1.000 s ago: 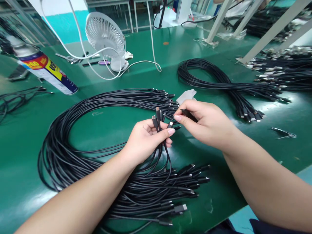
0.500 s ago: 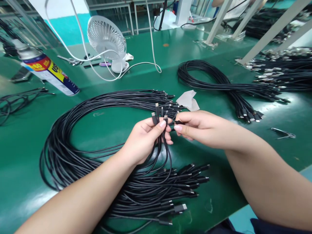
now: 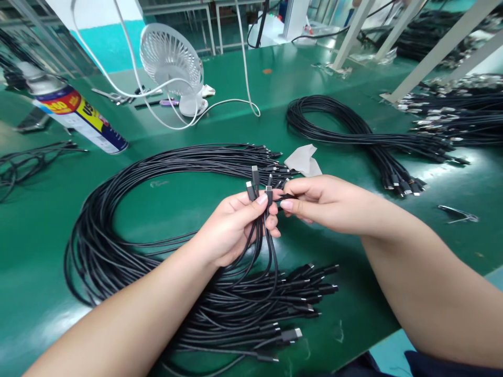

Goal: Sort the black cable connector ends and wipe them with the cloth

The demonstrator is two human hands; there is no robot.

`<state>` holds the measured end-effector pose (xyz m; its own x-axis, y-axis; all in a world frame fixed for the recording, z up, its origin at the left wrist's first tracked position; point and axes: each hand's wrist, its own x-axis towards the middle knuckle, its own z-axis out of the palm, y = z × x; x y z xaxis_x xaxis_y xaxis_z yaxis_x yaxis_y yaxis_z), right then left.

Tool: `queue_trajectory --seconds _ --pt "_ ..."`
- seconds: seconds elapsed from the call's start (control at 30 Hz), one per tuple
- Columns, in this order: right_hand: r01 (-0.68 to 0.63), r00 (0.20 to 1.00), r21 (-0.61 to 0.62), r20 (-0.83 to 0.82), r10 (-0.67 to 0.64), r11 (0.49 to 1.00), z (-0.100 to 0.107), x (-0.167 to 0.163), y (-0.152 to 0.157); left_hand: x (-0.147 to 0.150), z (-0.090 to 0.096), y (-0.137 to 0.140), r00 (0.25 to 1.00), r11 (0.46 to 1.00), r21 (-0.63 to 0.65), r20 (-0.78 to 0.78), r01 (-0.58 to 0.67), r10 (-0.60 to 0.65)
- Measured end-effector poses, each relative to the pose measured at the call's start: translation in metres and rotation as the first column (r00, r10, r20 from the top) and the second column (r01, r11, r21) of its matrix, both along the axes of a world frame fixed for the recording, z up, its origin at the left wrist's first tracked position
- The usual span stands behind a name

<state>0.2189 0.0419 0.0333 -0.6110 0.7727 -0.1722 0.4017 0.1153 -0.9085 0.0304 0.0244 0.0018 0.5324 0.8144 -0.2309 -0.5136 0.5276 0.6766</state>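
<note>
Pinched between the thumb and fingers of my left hand (image 3: 239,222) are several black USB cables (image 3: 269,195), their plugs sticking up above the thumb. Close by on the right, my right hand (image 3: 322,204) is closed on a black cable end (image 3: 288,197); the fingers hide most of it. Under and around my left arm lies a big looped bundle of black cables (image 3: 94,230). Its plug ends (image 3: 291,335) fan out toward the front, and another set of ends lies just beyond my hands. A crumpled white paper piece (image 3: 304,159) rests behind my right hand.
A white fan (image 3: 171,63) with a looping white cord stands at the back left, beside a spray can (image 3: 78,112). Another cable coil (image 3: 334,115) lies at the back right. Tweezers (image 3: 458,213) lie right of my right arm. Slanted posts (image 3: 436,57) rise beyond.
Both hands stay nearly in place. The held plugs have shifted very slightly, and my right hand has risen a touch with its cable end.
</note>
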Motion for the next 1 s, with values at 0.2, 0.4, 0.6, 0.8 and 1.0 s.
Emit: queue_trajectory --seconds 0.2,0.4,0.6,0.8,1.0 --pt "0.023 0.99 0.074 0.138 -0.033 0.997 0.008 0.006 -0.002 -0.001 0.001 0.0 1.0 1.0 -0.022 -0.003 -0.02 0.02" --pt "0.128 0.964 0.47 0.15 -0.222 0.873 0.014 0.006 -0.014 0.001 0.002 -0.002 0.991 0.996 0.025 -0.104 -0.08 0.082" --pt "-0.01 0.905 0.841 0.238 -0.352 0.542 0.003 -0.003 -0.029 0.006 -0.003 -0.003 0.955 0.977 0.095 -0.213 -0.19 0.207" --pt "-0.189 0.848 0.915 0.335 -0.41 0.358 -0.001 -0.012 -0.036 0.007 -0.003 -0.003 0.941 0.964 0.164 -0.235 -0.208 0.243" --pt "-0.18 0.842 0.929 0.316 -0.438 0.324 -0.002 -0.02 -0.038 0.008 -0.002 -0.003 0.931 0.96 0.165 -0.254 -0.224 0.261"
